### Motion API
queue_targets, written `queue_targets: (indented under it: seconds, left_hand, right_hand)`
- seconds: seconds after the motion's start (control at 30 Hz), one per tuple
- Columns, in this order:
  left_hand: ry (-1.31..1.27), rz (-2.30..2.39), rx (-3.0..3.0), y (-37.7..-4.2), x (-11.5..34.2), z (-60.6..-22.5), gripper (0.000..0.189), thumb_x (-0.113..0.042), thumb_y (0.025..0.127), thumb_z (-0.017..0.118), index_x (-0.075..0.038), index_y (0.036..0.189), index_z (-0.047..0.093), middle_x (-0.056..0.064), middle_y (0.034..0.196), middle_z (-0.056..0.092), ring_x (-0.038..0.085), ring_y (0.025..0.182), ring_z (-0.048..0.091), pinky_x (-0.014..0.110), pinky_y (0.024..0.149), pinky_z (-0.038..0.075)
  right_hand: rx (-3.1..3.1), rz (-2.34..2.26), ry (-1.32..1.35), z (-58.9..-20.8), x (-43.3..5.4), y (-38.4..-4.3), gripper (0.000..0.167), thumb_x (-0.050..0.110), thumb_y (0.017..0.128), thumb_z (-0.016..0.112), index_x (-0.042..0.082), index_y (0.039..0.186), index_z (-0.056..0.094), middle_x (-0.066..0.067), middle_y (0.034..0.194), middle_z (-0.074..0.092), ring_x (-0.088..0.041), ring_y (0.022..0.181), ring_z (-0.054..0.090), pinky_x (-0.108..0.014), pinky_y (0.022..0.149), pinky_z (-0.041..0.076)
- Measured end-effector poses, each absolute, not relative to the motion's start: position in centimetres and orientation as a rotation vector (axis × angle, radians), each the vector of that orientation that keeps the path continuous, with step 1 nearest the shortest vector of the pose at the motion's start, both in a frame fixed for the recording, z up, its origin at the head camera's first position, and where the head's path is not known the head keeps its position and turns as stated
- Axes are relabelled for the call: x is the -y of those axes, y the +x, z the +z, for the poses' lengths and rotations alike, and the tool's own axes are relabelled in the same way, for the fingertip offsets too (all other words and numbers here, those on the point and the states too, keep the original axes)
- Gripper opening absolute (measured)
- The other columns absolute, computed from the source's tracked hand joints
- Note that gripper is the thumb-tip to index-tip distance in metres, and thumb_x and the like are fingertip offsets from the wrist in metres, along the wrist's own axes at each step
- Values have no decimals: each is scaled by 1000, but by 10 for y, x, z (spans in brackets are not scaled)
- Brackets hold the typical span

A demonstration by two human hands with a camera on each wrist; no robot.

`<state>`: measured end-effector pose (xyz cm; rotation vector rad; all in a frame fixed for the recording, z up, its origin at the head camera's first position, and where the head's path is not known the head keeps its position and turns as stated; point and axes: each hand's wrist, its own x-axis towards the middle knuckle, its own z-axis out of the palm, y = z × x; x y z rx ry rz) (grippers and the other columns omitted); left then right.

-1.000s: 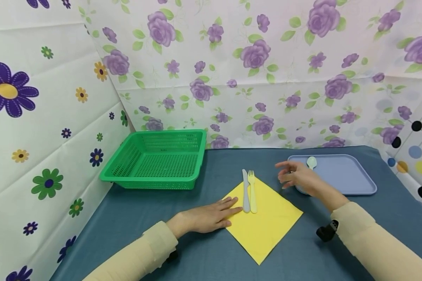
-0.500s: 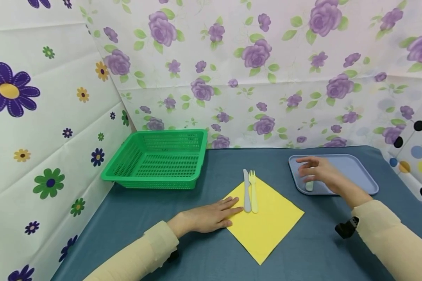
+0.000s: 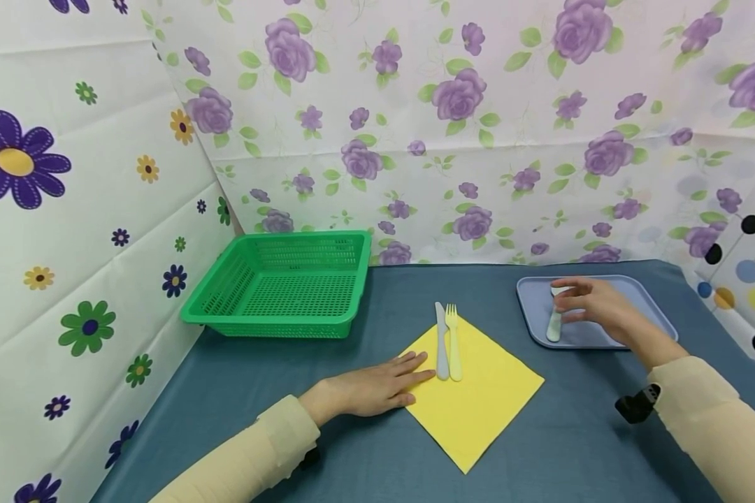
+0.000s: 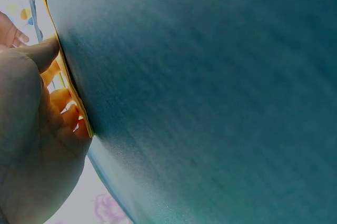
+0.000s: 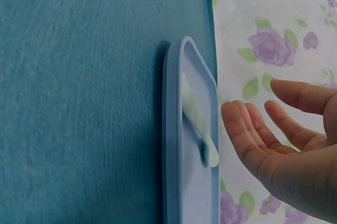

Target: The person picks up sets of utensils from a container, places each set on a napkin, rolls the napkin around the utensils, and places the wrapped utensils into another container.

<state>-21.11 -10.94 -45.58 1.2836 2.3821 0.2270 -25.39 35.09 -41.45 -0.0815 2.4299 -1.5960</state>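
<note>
My left hand lies flat, fingers spread, on the left corner of a yellow napkin. Beside its fingertips, a grey knife and a pale yellow fork lie side by side on the napkin, their upper ends past its edge. At the right, my right hand hovers over a blue-grey tray, its fingers loosely bent and holding nothing. A pale green spoon lies in the tray, its bowl end partly behind the fingertips. The right wrist view shows a gap between the hand and the spoon.
A green plastic basket stands at the back left of the blue-covered table. Flower-patterned sheets hang behind and to the left of the table, and a dotted one on the right.
My right hand has moved right, from beside the tray's left edge to over the tray and spoon. My left hand, the napkin, knife and fork have stayed put.
</note>
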Motion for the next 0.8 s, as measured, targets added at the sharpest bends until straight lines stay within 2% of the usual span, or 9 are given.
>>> queue_targets:
  seconds: [0.1, 0.3, 0.53, 0.8]
  left_hand:
    - [1280, 225, -2381, -211, 109, -456, 59, -44, 114, 35, -35, 168, 14, -5, 175, -1, 15, 160, 0, 40, 128, 18]
    - [1272, 227, -2377, -212, 109, -456, 59, -44, 114, 34, -35, 168, 13, -6, 175, -2, 15, 160, 0, 40, 128, 17]
    - [1267, 224, -2382, -211, 109, -455, 59, -43, 114, 35, -36, 168, 14, -6, 175, -2, 15, 160, 0, 40, 128, 18]
    - [1270, 232, -2381, -211, 109, -456, 59, -43, 114, 35, -35, 168, 14, -6, 175, -1, 14, 160, -1, 40, 128, 17]
  right_hand:
    - [-2433, -1575, -68, -413, -353, -254, 62, 16, 108, 58, -9, 158, 30, -32, 137, 52, -26, 111, 64, -51, 97, 57]
    - [-2431, -1505, -34, -412, -359, -254, 63, 21, 110, 55, -8, 160, 27, -37, 152, 39, -43, 128, 55, -52, 101, 54]
    - [-2384, -1487, 14, -413, -364, -254, 67, 25, 111, 54, -7, 161, 24, -35, 158, 30, -40, 128, 54, -46, 100, 56]
    - [-2358, -1456, 49, -414, -364, -257, 69, 26, 111, 53, -6, 163, 21, -36, 161, 25, -52, 139, 42, -54, 107, 50]
